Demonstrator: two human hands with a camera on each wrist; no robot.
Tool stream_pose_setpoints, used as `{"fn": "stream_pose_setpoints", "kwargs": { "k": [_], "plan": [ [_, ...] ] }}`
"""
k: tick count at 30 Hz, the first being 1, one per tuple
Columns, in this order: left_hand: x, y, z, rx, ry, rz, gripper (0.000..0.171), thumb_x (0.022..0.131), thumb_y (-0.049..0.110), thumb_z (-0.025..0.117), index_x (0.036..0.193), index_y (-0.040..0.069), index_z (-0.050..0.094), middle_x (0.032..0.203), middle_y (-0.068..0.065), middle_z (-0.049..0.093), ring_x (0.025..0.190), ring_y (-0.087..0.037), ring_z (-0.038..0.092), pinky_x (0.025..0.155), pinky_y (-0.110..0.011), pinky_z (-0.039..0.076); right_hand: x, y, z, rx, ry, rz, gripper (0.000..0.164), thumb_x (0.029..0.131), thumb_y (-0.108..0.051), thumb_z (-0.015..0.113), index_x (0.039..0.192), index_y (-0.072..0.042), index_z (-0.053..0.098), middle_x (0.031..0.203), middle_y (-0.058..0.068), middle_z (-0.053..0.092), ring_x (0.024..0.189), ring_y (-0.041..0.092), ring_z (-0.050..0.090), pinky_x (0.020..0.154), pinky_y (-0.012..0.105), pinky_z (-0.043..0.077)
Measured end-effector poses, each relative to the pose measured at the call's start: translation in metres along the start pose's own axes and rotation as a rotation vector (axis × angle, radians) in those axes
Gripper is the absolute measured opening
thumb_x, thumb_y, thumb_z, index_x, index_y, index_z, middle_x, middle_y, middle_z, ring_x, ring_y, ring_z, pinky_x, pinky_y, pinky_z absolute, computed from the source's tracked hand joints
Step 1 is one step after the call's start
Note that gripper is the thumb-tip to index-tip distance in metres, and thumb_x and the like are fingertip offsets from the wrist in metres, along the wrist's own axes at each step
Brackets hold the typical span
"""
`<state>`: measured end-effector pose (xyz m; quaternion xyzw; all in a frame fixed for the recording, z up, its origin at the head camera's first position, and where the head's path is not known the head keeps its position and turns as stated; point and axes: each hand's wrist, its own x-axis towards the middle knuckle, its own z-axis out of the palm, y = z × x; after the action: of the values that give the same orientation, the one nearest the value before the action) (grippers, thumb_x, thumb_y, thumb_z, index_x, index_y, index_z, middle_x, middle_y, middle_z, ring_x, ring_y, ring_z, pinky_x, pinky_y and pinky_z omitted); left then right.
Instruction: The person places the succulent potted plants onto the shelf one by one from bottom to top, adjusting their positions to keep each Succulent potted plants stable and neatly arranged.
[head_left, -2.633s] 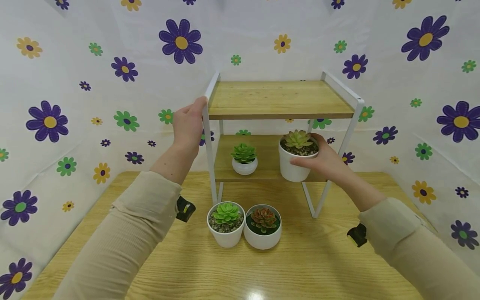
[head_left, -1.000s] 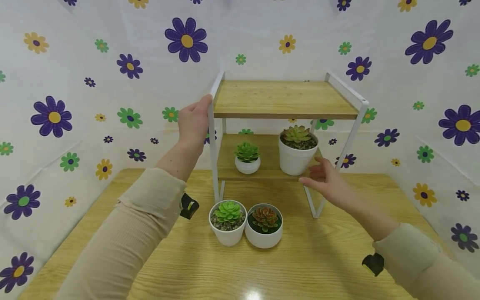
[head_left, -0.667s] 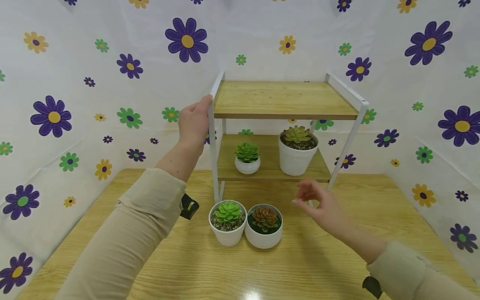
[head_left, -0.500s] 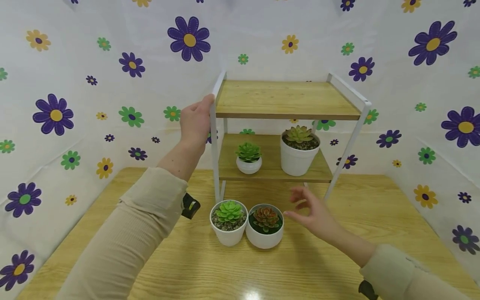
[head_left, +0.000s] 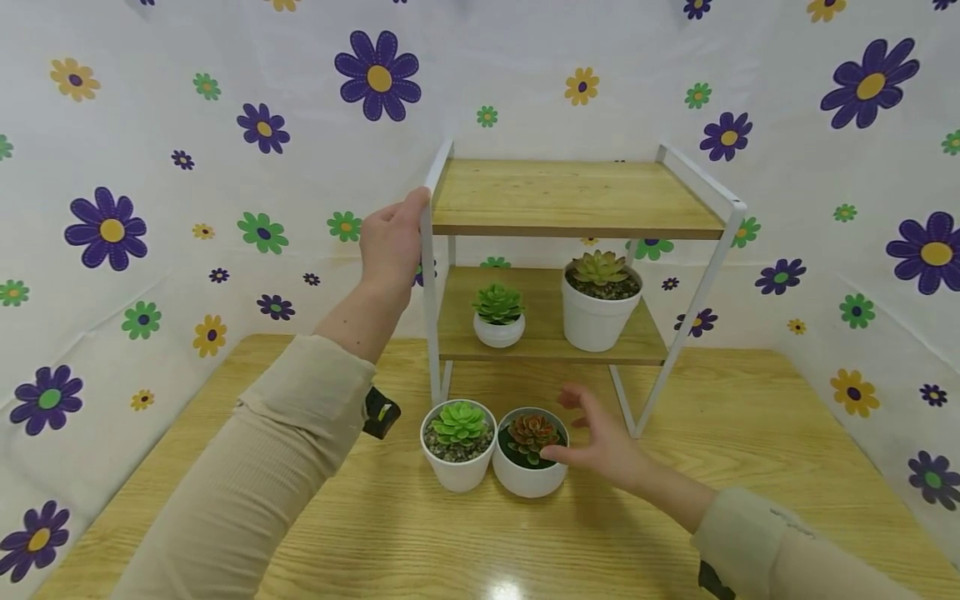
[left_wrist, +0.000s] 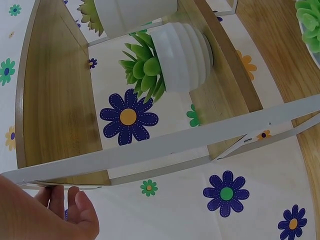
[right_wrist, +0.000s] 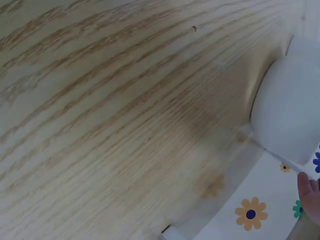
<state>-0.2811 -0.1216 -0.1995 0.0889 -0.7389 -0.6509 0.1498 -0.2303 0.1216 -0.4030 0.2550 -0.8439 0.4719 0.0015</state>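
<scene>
My left hand (head_left: 390, 246) grips the front left corner of the white-framed, two-board wooden shelf (head_left: 562, 196); in the left wrist view its fingertips (left_wrist: 82, 205) curl at the frame. My right hand (head_left: 603, 446) spreads thumb and fingers at the right rim of a white bowl-shaped pot with a reddish succulent (head_left: 525, 481), holding nothing. That pot stands on the table beside a white pot with a bright green succulent (head_left: 459, 477). On the lower board are a small white pot with a green succulent (head_left: 498, 334) and a larger white pot with a pale green succulent (head_left: 598, 321).
The wooden table (head_left: 420, 546) carries the shelf, whose right leg (head_left: 652, 400) rises just behind my right hand. Flower-patterned white cloth (head_left: 510, 67) stands behind and at both sides. Nothing sits on the shelf's top board.
My right hand set the larger potted succulent on the lower board, let go of it, and moved down and left to the reddish succulent's pot. The left hand keeps its grip on the shelf.
</scene>
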Motion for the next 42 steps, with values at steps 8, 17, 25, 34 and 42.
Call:
{"fn": "stream_pose_setpoints", "kwargs": {
  "k": [8,17,25,34,42],
  "plan": [
    [-0.001,0.0,0.0,-0.007,0.002,-0.003,0.041,0.091,0.042,0.046,0.062,0.013,0.042,0.102,0.0,0.053,0.103,-0.014,0.044,0.091,-0.033,0.04,0.001,0.006,0.011,-0.008,-0.114,0.087,0.102,0.073,-0.024,0.08,0.141,0.013,0.013,0.143,0.035,0.029,0.132,0.047,0.031,0.103,0.058,0.033],
    [-0.001,0.0,0.001,0.002,-0.006,-0.009,0.039,0.091,0.043,0.045,0.066,0.013,0.048,0.107,0.0,0.054,0.105,-0.013,0.045,0.094,-0.034,0.04,0.003,0.016,0.023,-0.023,-0.139,0.175,0.114,0.069,-0.031,0.082,0.144,0.01,0.007,0.144,0.031,0.03,0.133,0.043,0.033,0.107,0.057,0.028],
    [-0.001,0.0,0.0,0.003,0.012,0.01,0.045,0.09,0.043,0.047,0.058,0.014,0.037,0.078,0.001,0.049,0.093,-0.013,0.044,0.082,-0.028,0.038,0.004,0.018,0.023,-0.038,-0.156,0.209,0.115,0.069,-0.037,0.081,0.144,0.01,0.008,0.144,0.031,0.028,0.133,0.045,0.031,0.107,0.057,0.028],
    [-0.001,0.0,0.0,0.004,0.009,0.009,0.045,0.091,0.043,0.047,0.058,0.014,0.038,0.082,0.0,0.048,0.096,-0.013,0.044,0.085,-0.03,0.039,0.004,0.021,0.024,-0.067,-0.164,0.206,0.108,0.067,-0.031,0.083,0.142,0.01,0.017,0.138,0.028,0.037,0.127,0.043,0.039,0.104,0.056,0.033],
    [-0.001,0.0,0.0,0.005,0.002,0.002,0.043,0.091,0.044,0.046,0.062,0.013,0.042,0.096,-0.001,0.053,0.101,-0.013,0.045,0.09,-0.032,0.04,0.003,0.019,0.024,-0.058,-0.173,0.219,0.108,0.068,-0.034,0.082,0.142,0.009,0.017,0.138,0.027,0.038,0.127,0.043,0.04,0.103,0.055,0.034]
  ]
}}
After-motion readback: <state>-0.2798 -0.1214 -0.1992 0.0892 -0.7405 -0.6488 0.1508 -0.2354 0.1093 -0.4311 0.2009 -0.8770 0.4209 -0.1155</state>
